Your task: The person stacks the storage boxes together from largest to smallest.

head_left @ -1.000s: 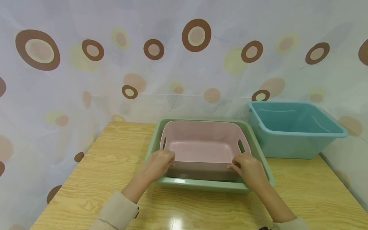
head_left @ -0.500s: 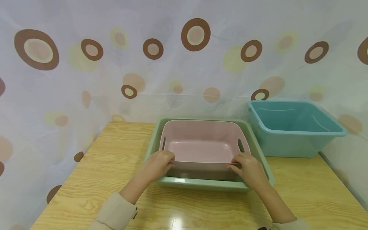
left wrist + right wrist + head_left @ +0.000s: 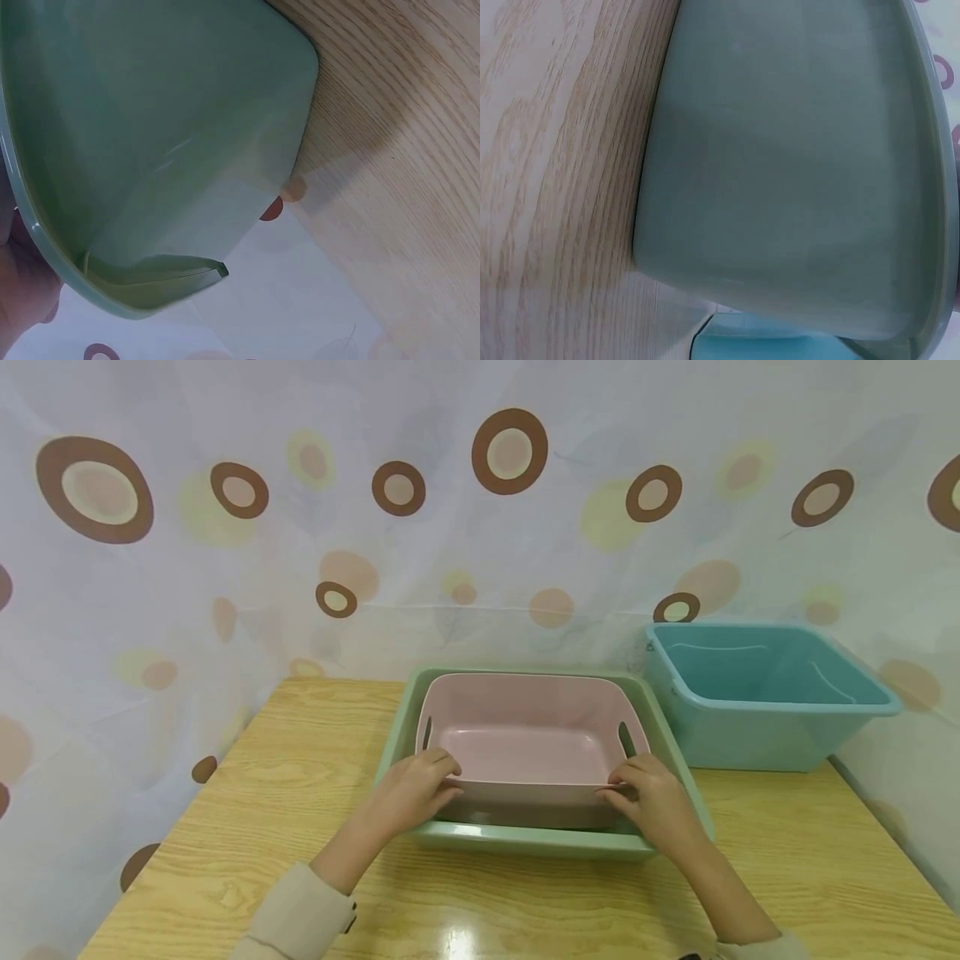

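Note:
A pink plastic basket [image 3: 525, 752] with slot handles in its ends sits inside a larger green bin [image 3: 517, 837]. At the basket's front left corner my left hand [image 3: 412, 789] holds the near rim, fingers over the top and thumb on the outside. Toward the front right corner my right hand [image 3: 654, 797] pinches the same rim. The basket's inside shows nothing in it. In the left wrist view the green bin's outer wall [image 3: 165, 135] fills much of the frame, with part of my left hand [image 3: 26, 281] behind its rim. The right wrist view shows mostly that bin's wall [image 3: 780, 165].
A blue bin [image 3: 765, 735] stands to the right, close beside the green one. Both rest on a wood-grain table [image 3: 300, 802]. A patterned sheet [image 3: 450, 543] hangs behind the table and along its sides.
The fingers and thumb of my left hand have spread slightly apart at the rim. The right hand stays almost as it was, and the basket and bins keep their places.

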Motion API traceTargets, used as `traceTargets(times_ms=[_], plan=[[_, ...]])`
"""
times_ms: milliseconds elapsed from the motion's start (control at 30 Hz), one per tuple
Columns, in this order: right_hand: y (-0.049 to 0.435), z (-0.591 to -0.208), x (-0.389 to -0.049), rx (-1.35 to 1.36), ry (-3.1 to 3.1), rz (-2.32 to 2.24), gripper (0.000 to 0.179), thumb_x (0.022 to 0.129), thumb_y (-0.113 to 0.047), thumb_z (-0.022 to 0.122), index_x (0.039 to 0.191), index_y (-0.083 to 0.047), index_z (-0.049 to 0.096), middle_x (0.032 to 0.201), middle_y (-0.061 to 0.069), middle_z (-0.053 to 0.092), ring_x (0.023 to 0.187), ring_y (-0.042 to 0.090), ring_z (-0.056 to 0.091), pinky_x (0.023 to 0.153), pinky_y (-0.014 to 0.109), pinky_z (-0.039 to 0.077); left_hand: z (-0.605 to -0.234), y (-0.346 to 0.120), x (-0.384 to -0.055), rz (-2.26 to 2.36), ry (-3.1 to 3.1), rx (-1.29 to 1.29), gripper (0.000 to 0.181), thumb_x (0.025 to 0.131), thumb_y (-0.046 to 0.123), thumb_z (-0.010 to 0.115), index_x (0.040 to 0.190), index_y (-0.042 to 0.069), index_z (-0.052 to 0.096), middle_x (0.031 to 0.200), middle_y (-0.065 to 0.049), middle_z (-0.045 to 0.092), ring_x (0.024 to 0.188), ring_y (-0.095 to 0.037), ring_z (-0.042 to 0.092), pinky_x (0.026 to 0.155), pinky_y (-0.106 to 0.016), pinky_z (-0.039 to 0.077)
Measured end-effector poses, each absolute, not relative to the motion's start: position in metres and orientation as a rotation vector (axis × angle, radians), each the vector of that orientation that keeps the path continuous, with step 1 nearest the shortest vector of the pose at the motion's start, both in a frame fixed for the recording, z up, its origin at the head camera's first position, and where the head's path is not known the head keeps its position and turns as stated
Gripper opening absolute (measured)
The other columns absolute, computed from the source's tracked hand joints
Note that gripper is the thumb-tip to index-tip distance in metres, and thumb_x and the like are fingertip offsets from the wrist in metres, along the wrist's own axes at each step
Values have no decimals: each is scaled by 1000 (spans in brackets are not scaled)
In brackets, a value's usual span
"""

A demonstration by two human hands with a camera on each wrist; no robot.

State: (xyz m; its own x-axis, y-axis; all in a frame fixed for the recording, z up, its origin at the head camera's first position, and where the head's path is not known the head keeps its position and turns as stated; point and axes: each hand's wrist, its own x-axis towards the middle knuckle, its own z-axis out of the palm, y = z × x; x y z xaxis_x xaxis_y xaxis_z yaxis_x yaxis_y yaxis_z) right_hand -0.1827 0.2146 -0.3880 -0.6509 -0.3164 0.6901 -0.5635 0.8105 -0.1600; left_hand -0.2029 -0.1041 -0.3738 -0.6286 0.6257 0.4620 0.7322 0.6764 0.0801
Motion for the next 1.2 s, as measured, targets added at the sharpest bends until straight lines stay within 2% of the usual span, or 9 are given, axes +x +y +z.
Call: traceTargets(times_ms=[333, 567, 833, 933, 1000, 1067, 1100, 1200], plan=[[221, -386, -181, 644, -2272, 476, 23, 56, -9, 83, 70, -7, 64, 76, 2, 62, 76, 16, 55, 67, 21, 44, -371, -97, -200, -270, -2375, -1004, 18, 77, 24, 72, 86, 10, 66, 87, 1, 67, 82, -14, 63, 67, -27, 48], [228, -381, -177, 644, -2186, 501, 25, 56, 0, 81, 77, -1, 68, 80, 8, 65, 81, 23, 57, 73, 29, 45, -370, -86, -199, -255, -2313, -951, 20, 77, 26, 71, 88, 10, 67, 88, 0, 67, 84, -16, 63, 71, -30, 50], [245, -380, -176, 585, -2122, 528, 27, 56, 5, 78, 80, 1, 68, 80, 13, 66, 84, 31, 56, 81, 24, 38, -363, -65, -199, -265, -2302, -912, 21, 80, 26, 69, 93, 10, 67, 92, -1, 66, 90, -17, 62, 83, -32, 50], [254, -381, -176, 576, -2110, 530, 19, 74, -15, 74, 80, 2, 68, 80, 14, 67, 84, 32, 56, 81, 26, 38, -359, -57, -198, -279, -2311, -902, 21, 81, 26, 68, 95, 11, 67, 94, 0, 66, 91, -16, 62, 84, -34, 49], [259, -381, -176, 572, -2101, 533, 35, 85, -33, 64, 80, 1, 68, 80, 14, 67, 83, 32, 57, 79, 29, 39, -358, -52, -198, -289, -2314, -895, 22, 81, 27, 67, 96, 11, 67, 95, 0, 66, 91, -16, 62, 83, -34, 49], [264, -382, -175, 566, -2095, 549, 52, 88, -48, 50, 81, 1, 68, 79, 14, 67, 83, 32, 56, 80, 28, 39, -356, -48, -198, -311, -2316, -891, 22, 81, 27, 68, 96, 10, 67, 95, 0, 67, 91, -16, 63, 81, -34, 50], [266, -382, -174, 561, -2094, 554, 56, 88, -50, 48, 80, 1, 68, 79, 14, 67, 83, 33, 56, 80, 29, 39, -356, -46, -198, -317, -2316, -889, 22, 81, 27, 67, 96, 10, 67, 94, 0, 67, 91, -16, 63, 80, -33, 50], [275, -382, -171, 536, -2105, 557, 51, 88, -46, 52, 81, 2, 68, 79, 15, 66, 84, 33, 54, 82, 25, 37, -355, -39, -199, -353, -2310, -896, 22, 81, 25, 68, 96, 9, 68, 94, -1, 66, 90, -17, 63, 78, -32, 52]])
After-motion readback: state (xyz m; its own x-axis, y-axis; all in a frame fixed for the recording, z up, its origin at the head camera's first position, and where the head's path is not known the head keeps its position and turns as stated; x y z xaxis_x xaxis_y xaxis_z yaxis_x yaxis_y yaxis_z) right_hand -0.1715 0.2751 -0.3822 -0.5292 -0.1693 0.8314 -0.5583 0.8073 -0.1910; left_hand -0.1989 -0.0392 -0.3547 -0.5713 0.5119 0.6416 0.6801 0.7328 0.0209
